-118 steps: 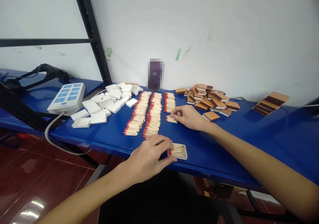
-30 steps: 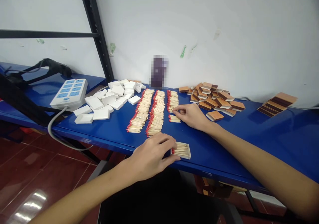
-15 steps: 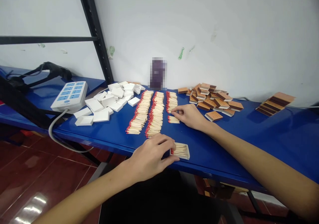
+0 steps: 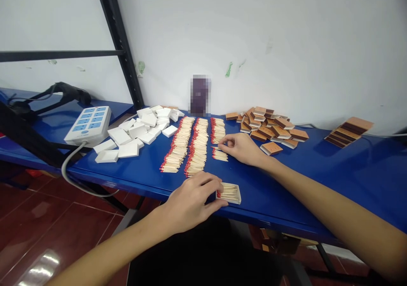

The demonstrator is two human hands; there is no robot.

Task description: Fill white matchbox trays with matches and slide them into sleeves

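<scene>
My left hand point(image 4: 199, 199) grips the left end of a white matchbox tray point(image 4: 238, 200) by its sides, near the table's front edge. Matches point(image 4: 229, 192) with red heads lie in the tray. My right hand point(image 4: 243, 149) is closed in a pinch on a match point(image 4: 215, 147), whose red head points left. Just below those fingertips rests a small group of matches point(image 4: 220, 155); above them is the short right-hand row of matches point(image 4: 218, 130). Two longer rows, the middle one point(image 4: 197, 146) and the left one point(image 4: 178, 144), run beside it.
Empty white trays point(image 4: 129, 137) are heaped at the left, beside a power strip point(image 4: 88, 125) and its cable. Brown matchbox sleeves point(image 4: 270, 127) pile up at the back right, with stacked sleeves point(image 4: 349, 132) farther right. A black rack post point(image 4: 122, 44) stands at the left.
The view has shifted slightly. My right hand has pinched a match at the small group, which looks a little more spread. My left hand keeps its hold on the tray.
</scene>
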